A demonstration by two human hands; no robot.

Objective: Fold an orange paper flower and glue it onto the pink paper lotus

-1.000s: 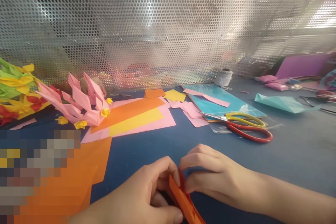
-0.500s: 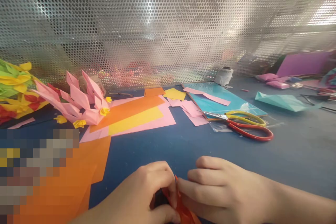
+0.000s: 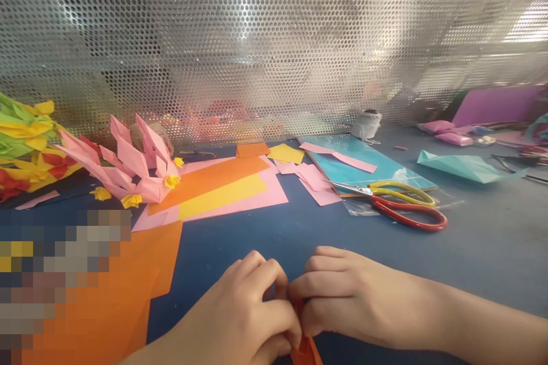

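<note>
My left hand (image 3: 240,313) and my right hand (image 3: 355,296) meet fingertip to fingertip at the bottom middle of the blue table (image 3: 492,239). Both are closed in a pinch on a folded orange paper piece (image 3: 305,351). Only its lower tip shows below my fingers; the rest is hidden by both hands. A large orange sheet (image 3: 128,291) lies flat just left of my left hand.
Scissors with a red and a yellow handle (image 3: 398,205) lie beyond my right hand on a cyan sheet (image 3: 359,162). Pink, orange and yellow sheets (image 3: 222,188) and a pink folded paper figure (image 3: 132,168) lie at the left. A perforated metal screen (image 3: 274,40) closes the back.
The folded orange piece stood out between my hands a second ago. My fingers have closed over it and nearly hide it now; both hands shifted slightly.
</note>
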